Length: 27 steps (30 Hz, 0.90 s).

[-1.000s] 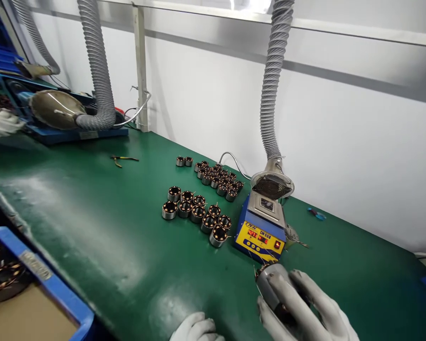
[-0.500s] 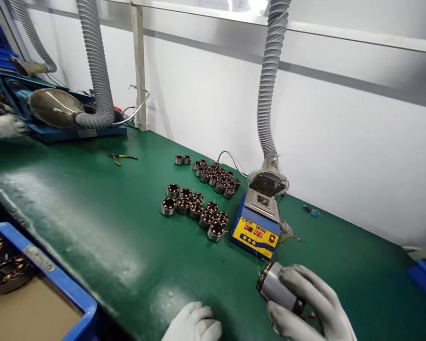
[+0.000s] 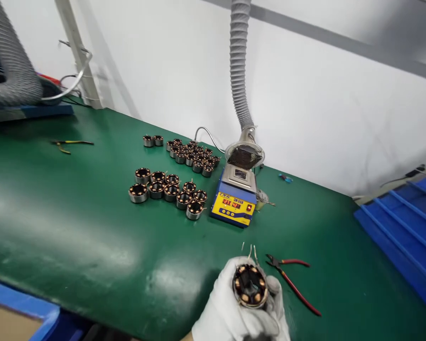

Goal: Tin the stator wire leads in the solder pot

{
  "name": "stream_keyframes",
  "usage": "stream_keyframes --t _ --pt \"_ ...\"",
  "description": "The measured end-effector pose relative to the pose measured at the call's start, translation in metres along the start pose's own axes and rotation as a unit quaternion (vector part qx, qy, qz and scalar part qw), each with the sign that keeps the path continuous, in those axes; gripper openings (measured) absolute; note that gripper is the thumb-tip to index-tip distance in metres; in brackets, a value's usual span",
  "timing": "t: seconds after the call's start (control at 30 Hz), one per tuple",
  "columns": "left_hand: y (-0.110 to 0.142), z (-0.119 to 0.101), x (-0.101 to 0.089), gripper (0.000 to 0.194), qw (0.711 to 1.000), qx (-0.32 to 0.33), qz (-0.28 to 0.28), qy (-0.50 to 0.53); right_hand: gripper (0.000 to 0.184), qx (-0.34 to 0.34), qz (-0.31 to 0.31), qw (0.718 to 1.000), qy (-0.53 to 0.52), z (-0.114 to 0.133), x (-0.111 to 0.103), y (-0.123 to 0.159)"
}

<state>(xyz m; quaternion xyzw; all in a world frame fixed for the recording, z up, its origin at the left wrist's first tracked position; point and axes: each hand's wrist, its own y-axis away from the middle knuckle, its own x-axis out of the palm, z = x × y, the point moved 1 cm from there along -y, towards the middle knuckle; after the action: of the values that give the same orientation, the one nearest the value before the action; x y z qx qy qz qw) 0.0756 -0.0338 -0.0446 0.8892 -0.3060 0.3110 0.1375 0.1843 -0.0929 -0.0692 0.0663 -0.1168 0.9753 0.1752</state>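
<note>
In the head view, a motor stator (image 3: 254, 298) with copper windings is held with its open round end facing me. Thin lead wires (image 3: 250, 250) stick up from its far side. My left hand (image 3: 223, 303), in a white glove, is wrapped around the stator's left side and underside. At the stator's right edge, my gloved right hand (image 3: 277, 305) has its fingers curled against it, partly hidden behind the left glove. Just right of the hands lie cutting pliers (image 3: 282, 269) with red handles, their jaws toward the stator.
Several stators (image 3: 172, 192) stand in a near group, with another group (image 3: 193, 154) behind. A blue-yellow solder pot (image 3: 233, 204) sits under an exhaust hose (image 3: 239, 61). Yellow-handled pliers (image 3: 71, 143) lie left. Blue trays (image 3: 408, 227) are at right; a blue bin (image 3: 28, 303) is at lower left.
My view has swung right, bringing the red-handled pliers into sight. The stator, earlier in my right hand alone, is now upturned between both hands; my left hand has closed around it.
</note>
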Motion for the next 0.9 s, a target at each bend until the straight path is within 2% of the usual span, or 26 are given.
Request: stream_keyframes --t 0.07,0.1,0.13,0.17,0.2,0.23,0.3,0.33,0.4,0.5,0.57,0.6,0.67,0.73,0.8,0.9 --pt "-0.004 0.007 0.007 0.042 0.999 -0.038 0.009 0.038 0.022 -0.004 -0.036 0.997 0.065 0.007 -0.023 0.001" --pt "-0.006 0.01 0.008 0.039 0.996 -0.06 0.017 0.059 0.023 -0.011 -0.054 0.991 0.119 0.011 -0.038 -0.003" --pt "-0.008 0.013 0.008 0.037 0.993 -0.082 0.025 0.081 0.025 -0.017 -0.069 0.974 0.215 0.015 -0.055 -0.01" --pt "-0.01 0.017 0.007 0.036 0.989 -0.1 0.034 0.105 0.026 -0.032 -0.083 0.932 0.352 0.017 -0.073 -0.019" --pt "-0.011 0.02 0.007 0.035 0.983 -0.117 0.047 0.133 0.036 -0.049 -0.07 0.874 0.478 0.019 -0.091 -0.029" --pt "-0.011 0.024 0.007 0.035 0.976 -0.134 0.068 0.16 0.048 -0.073 -0.059 0.817 0.569 0.019 -0.108 -0.039" --pt "-0.01 0.03 0.009 0.036 0.958 -0.169 0.13 0.192 0.054 -0.106 -0.004 0.732 0.672 0.014 -0.133 -0.053" --pt "-0.007 0.031 0.01 0.037 0.946 -0.191 0.165 0.2 0.053 -0.112 0.007 0.708 0.697 0.01 -0.141 -0.056" --pt "-0.001 0.028 0.015 0.041 0.93 -0.217 0.201 0.219 0.046 -0.105 -0.001 0.69 0.716 0.004 -0.147 -0.056" --pt "0.009 0.013 0.023 0.046 0.911 -0.214 0.156 0.315 0.035 -0.091 -0.059 0.699 0.707 -0.002 -0.136 -0.042" --pt "0.013 0.002 0.028 0.045 0.887 -0.227 0.129 0.38 0.026 -0.095 -0.078 0.718 0.685 -0.001 -0.122 -0.031" --pt "0.014 -0.002 0.03 0.044 0.885 -0.224 0.115 0.391 0.023 -0.094 -0.076 0.735 0.667 0.001 -0.114 -0.026" --pt "0.013 -0.009 0.033 0.039 0.904 -0.185 0.069 0.378 0.021 -0.071 -0.039 0.785 0.615 0.011 -0.097 -0.016" --pt "0.013 -0.013 0.035 0.033 0.928 -0.128 0.019 0.349 0.021 -0.017 0.023 0.842 0.538 0.025 -0.082 -0.009" --pt "0.015 -0.017 0.036 0.029 0.938 -0.097 -0.001 0.332 0.023 0.008 0.065 0.861 0.504 0.042 -0.068 -0.006" --pt "0.021 -0.021 0.038 0.026 0.951 -0.078 -0.02 0.298 0.028 0.008 0.094 0.861 0.5 0.064 -0.052 -0.005"
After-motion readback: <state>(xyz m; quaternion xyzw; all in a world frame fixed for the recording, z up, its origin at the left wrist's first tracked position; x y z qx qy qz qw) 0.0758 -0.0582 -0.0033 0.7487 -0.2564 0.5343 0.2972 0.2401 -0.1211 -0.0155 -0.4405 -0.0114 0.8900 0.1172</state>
